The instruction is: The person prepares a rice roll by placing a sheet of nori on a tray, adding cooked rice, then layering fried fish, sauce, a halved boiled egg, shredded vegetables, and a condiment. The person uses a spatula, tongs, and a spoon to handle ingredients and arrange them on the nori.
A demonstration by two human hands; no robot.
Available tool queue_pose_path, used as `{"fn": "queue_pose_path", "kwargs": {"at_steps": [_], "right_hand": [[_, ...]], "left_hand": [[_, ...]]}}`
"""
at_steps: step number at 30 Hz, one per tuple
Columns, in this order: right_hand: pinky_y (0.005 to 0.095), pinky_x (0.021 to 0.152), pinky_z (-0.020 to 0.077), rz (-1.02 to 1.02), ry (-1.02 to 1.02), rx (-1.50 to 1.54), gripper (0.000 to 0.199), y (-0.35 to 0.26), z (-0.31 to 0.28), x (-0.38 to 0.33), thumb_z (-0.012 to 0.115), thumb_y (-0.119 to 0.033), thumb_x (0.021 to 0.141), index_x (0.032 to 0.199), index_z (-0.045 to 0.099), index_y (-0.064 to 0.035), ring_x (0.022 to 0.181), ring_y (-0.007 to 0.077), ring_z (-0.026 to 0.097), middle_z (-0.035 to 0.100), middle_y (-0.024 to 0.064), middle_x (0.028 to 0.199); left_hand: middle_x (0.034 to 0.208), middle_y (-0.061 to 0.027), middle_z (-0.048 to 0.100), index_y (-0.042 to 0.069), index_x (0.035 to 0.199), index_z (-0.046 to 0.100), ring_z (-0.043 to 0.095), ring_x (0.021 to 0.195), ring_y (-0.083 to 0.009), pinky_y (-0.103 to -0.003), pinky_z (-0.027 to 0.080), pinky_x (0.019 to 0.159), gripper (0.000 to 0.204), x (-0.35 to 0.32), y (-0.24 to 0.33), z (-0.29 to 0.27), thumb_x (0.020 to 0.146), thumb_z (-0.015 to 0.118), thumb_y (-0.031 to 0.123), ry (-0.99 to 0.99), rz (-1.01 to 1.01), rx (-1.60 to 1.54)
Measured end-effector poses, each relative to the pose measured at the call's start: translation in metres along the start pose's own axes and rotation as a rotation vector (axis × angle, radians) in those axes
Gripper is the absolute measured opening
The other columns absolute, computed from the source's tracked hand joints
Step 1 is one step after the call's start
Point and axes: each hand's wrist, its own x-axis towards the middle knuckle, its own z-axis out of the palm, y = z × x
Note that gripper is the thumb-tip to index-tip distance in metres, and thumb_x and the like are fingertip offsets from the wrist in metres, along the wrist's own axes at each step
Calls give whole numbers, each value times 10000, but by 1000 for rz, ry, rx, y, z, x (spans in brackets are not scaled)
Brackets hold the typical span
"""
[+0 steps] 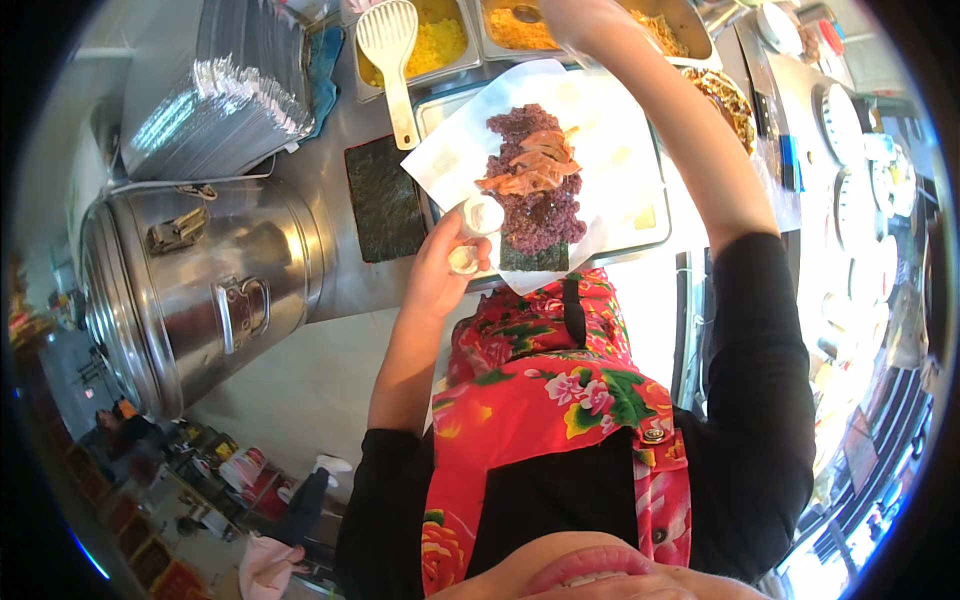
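The left hand (440, 262) grips a small white shaker (478, 222) just left of the purple rice (538, 205), a strip running away from the person, while the right hand (572, 18) reaches far into a tray (690, 28), grip unclear.

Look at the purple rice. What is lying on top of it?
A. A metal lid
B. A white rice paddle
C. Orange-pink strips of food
C: orange-pink strips lie on the purple rice; the white paddle sits apart in the yellow rice tray.
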Motion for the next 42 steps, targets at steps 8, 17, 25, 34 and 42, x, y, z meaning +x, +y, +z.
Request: {"fn": "queue_pose_path", "kwargs": {"at_steps": [8, 17, 25, 34, 42], "right_hand": [[478, 904, 514, 76, 208, 171, 375, -5, 30, -80, 444, -139, 990, 1343, 566, -102, 1026, 375, 657, 685, 213, 1073], [235, 661, 440, 110, 194, 1585, 346, -3, 106, -204, 514, -147, 979, 1304, 611, -78, 703, 84, 522, 577, -30, 781], [283, 791, 486, 137, -27, 1752, 305, -44, 132, -242, 556, -109, 975, 1265, 617, -35, 867, 141, 613, 671, 55, 966], [442, 690, 518, -174, 354, 598, 64, -56, 138, -232, 593, -107, 823, 854, 641, -78, 816, 332, 650, 641, 129, 798], [479, 715, 511, -56, 241, 683, 125, -70, 135, -232, 583, -170, 903, 907, 653, -66, 807, 376, 645, 655, 164, 827]], "left_hand": [[1040, -59, 620, 43, 1293, 556, 563, 810, -137, -278, 451, 693, 366, 23, 6, 12, 1048, 474, 302, 28, 35, -5], [1010, -60, 636, -15, 1380, 509, 589, 817, -115, -273, 487, 705, 404, 61, 32, 16, 1031, 526, 188, -206, -14, 233], [1015, -27, 628, 40, 1388, 534, 561, 789, -66, -231, 487, 704, 378, 67, 33, 28, 1029, 531, 157, -176, -52, 617], [1010, -11, 618, 94, 1346, 587, 579, 767, -84, -236, 499, 724, 341, 64, 30, 31, 1008, 549, 122, -141, -10, 1001], [965, -19, 638, 44, 1350, 576, 573, 741, -73, -227, 479, 706, 348, 63, 22, 28, 1009, 537, 102, -86, 30, 978]]}}
